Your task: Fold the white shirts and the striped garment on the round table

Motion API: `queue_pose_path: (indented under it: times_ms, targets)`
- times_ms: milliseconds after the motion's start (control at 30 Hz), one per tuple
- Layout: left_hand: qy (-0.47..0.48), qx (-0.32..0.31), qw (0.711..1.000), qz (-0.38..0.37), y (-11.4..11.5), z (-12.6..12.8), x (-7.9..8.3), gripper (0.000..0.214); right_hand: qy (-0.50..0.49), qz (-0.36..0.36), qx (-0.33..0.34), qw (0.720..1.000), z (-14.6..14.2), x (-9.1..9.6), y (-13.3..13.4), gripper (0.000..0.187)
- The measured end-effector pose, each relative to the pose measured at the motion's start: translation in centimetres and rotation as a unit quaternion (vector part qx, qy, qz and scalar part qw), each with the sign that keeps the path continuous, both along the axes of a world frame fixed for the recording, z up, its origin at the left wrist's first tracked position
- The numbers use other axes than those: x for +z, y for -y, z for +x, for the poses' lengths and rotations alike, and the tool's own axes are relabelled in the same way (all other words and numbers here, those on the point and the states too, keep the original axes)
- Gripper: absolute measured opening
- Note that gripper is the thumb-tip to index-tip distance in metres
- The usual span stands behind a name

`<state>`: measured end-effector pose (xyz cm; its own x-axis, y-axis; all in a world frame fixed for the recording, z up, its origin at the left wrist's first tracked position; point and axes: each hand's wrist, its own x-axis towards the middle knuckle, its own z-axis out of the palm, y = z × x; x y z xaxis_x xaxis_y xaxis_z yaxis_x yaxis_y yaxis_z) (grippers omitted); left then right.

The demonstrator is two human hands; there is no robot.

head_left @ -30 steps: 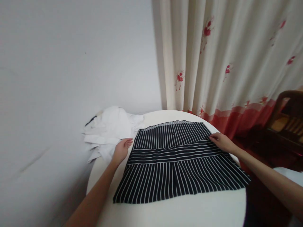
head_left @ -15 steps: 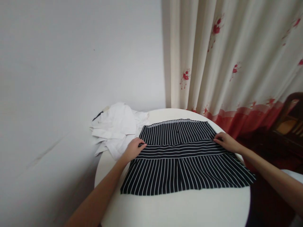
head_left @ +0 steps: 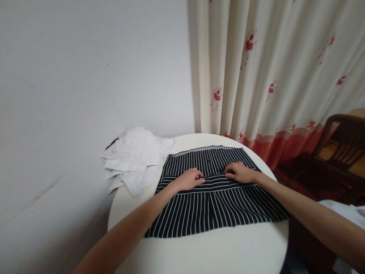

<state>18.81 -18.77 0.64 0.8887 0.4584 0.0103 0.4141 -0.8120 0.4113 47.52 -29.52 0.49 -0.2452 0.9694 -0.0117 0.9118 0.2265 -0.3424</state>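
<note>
Left hand (head_left: 188,179), right hand (head_left: 238,172) flat on striped garment (head_left: 211,205), no labels legible

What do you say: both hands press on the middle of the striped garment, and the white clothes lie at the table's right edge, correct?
Not quite. The head view shows the white clothes at the left edge of the table, by the wall. The rest holds: left hand and right hand both press on the middle of the striped garment.
</note>
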Motion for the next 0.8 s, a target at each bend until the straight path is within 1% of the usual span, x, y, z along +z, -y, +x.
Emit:
queue_pose_path:
  times_ms: [100, 200, 300, 400, 467, 567, 667, 733, 800]
  targets:
    - [-0.025, 0.005, 1.0, 0.012, -0.9, 0.0, -0.3, 0.036, 0.033, -0.005, 0.001, 0.999, 1.6, -0.3, 0.5, 0.036]
    - [-0.042, 0.015, 0.999, 0.004, -1.8, -1.4, -0.3, 0.039, 0.06, -0.02, -0.018, 0.998, 4.7, -0.6, 1.8, 0.038]
    - [-0.047, 0.042, 0.998, -0.029, -2.8, -4.1, 0.1, 0.037, 0.044, -0.016, -0.055, 0.997, 8.3, -0.8, 3.3, 0.033]
    - [-0.024, 0.051, 0.996, -0.076, -4.0, -7.6, 0.7, 0.033, -0.036, 0.002, -0.071, 0.997, 10.8, -1.0, 4.5, 0.032]
    - [-0.005, 0.06, 0.993, -0.102, -4.9, -9.9, 1.0, 0.033, -0.104, 0.014, -0.069, 0.992, 11.4, -1.0, 4.9, 0.035]
    - [0.018, 0.107, 0.987, -0.12, -5.5, -12.0, 1.5, 0.035, -0.174, 0.017, -0.075, 0.982, 11.5, -1.1, 5.0, 0.043]
    - [0.012, 0.122, 0.984, -0.131, -5.2, -12.4, 1.9, 0.033, -0.224, -0.015, -0.094, 0.97, 11.6, -1.0, 4.9, 0.052]
    - [-0.007, 0.108, 0.984, -0.143, -4.7, -12.1, 2.2, 0.036, -0.245, -0.051, -0.102, 0.963, 11.8, -1.1, 4.9, 0.054]
    - [-0.027, 0.09, 0.984, -0.151, -4.5, -11.6, 2.4, 0.039, -0.24, -0.074, -0.108, 0.962, 12.1, -1.3, 4.9, 0.054]
